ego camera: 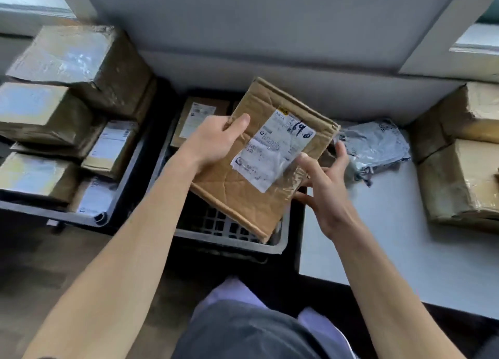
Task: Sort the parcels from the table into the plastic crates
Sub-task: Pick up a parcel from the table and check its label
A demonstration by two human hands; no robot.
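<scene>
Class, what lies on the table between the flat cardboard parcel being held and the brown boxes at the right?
In the head view, a crumpled grey mailer bag lies on the white table between parcel and boxes.

Two plastic crates (229, 237) (54, 215), two hands (216, 145) (324, 185), one grey poly bag (375, 147) and perhaps nine brown parcels (243, 191), some blurred

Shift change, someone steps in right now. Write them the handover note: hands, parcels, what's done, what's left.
Left hand grips the flat cardboard parcel at its far left edge; right hand pinches its near right edge.
The parcel is held over the middle crate, not yet set down.
Done: left crate is piled with boxes; one box lies in the middle crate.
Left: place this parcel, then the grey mailer bag and the taped cardboard boxes on the table.
</scene>
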